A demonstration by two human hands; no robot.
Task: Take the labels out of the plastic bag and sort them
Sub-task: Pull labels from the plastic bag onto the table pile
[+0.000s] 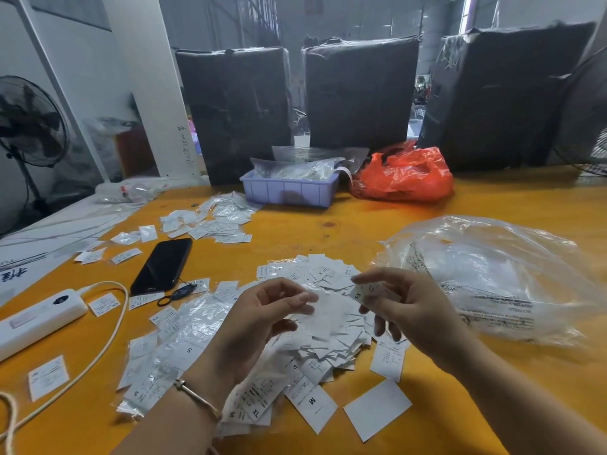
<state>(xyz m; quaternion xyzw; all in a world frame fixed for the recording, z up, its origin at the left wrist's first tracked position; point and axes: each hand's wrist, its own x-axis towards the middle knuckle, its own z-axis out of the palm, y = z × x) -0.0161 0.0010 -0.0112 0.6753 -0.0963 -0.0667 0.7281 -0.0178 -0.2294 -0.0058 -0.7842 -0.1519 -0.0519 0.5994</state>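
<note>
A heap of small white size labels [325, 336] lies on the yellow table [427, 218] in front of me. My left hand [259, 320] hovers over the heap and pinches a blurred white label [323, 310] between thumb and fingers. My right hand [404, 310] pinches a small label marked XS [363, 292] just right of it. A large crumpled clear plastic bag [492, 277] lies to the right of my hands. Small clear sleeves with labels [184, 326] spread out to the left of the heap.
A black phone [162, 264] and a white power strip [39, 318] with its cable lie at the left. A lilac tray [289, 190] of bagged items and an orange bag [405, 175] stand at the back, before black wrapped bales [361, 93]. More labels [213, 221] are scattered behind the phone.
</note>
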